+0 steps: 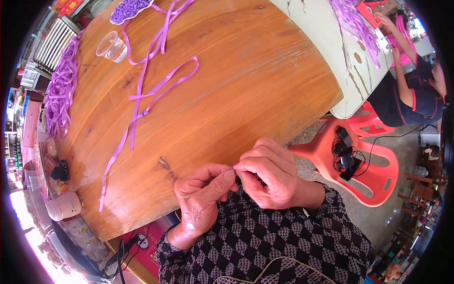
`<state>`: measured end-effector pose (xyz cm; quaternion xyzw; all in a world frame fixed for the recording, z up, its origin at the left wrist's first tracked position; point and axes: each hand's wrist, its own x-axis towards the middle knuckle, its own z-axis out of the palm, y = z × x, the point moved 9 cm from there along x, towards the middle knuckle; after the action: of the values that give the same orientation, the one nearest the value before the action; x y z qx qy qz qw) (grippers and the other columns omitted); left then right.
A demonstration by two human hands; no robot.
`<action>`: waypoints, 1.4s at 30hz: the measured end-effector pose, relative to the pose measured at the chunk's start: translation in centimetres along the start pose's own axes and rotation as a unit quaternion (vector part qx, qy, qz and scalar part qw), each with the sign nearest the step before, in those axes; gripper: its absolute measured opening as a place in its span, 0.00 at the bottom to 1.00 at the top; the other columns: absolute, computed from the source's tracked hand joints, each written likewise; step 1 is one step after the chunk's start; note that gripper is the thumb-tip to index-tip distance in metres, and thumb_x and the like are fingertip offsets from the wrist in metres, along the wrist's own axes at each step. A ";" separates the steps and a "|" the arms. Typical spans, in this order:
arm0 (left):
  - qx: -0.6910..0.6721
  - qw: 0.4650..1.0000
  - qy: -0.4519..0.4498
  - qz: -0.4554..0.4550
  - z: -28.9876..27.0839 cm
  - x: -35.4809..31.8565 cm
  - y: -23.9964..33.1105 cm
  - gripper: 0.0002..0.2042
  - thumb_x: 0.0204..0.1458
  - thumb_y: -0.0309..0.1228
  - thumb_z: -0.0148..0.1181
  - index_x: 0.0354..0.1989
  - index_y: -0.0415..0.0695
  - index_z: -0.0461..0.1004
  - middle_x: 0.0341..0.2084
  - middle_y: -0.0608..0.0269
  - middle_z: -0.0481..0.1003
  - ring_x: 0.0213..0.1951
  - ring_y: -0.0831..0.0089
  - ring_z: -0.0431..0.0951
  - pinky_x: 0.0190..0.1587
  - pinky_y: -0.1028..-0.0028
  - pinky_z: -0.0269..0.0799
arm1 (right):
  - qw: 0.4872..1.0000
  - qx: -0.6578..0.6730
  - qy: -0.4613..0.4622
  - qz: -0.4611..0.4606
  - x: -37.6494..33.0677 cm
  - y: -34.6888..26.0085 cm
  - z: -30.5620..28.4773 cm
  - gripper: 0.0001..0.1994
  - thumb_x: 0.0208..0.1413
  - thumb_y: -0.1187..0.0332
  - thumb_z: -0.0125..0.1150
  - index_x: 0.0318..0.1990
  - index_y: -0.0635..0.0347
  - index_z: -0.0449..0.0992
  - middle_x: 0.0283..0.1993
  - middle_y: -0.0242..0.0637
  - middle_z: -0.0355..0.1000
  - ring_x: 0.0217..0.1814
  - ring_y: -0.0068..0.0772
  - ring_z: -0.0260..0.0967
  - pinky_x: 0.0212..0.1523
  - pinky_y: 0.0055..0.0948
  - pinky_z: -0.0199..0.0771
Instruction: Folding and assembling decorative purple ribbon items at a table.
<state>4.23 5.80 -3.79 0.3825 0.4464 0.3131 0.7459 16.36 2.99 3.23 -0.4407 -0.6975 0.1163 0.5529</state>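
Together our two hands meet just off the near edge of the round wooden table [246,85], in front of our checked sleeves. Our left hand [203,196] is curled closed, thumb pressed toward the forefinger, and our right hand [269,175] is closed as well, its fingertips pinched against the left thumb. Between them we grip a tiny purple piece [232,167], of which only a speck shows; what it is exactly we cannot tell. Farther out, on the left half of the tabletop, long purple ribbons [151,90] lie in loose loops and run from the far edge down toward the near left edge. A clear plastic cup [112,46] lies tipped near the far left edge, just beside the ribbons. At the far edge sits a heap of small purple pieces [128,8], and along the left edge a thick bundle of purple strips [60,90] hangs over the rim. To our right, off the table, stands a red plastic stool [364,165] with a black device and cables on its seat. Beyond it another person [411,90] sits at a white table [326,38], handling purple strips.
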 end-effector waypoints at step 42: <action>0.377 0.823 0.008 0.424 2.4 -2.4 5.2 0.09 0.34 0.13 0.56 0.23 0.40 0.67 0.14 0.63 0.69 0.13 0.74 0.67 0.17 0.80 0.60 | 0.836 0.351 -0.139 0.398 -2.9 4.3 3.4 0.04 0.39 0.85 0.51 0.23 0.66 0.68 0.22 0.29 0.64 0.24 0.16 0.59 0.22 0.18 0.56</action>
<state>4.81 5.75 2.40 0.7828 0.3298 0.4090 0.3334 15.50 4.48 -2.70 -0.4361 -0.4434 0.6234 0.4739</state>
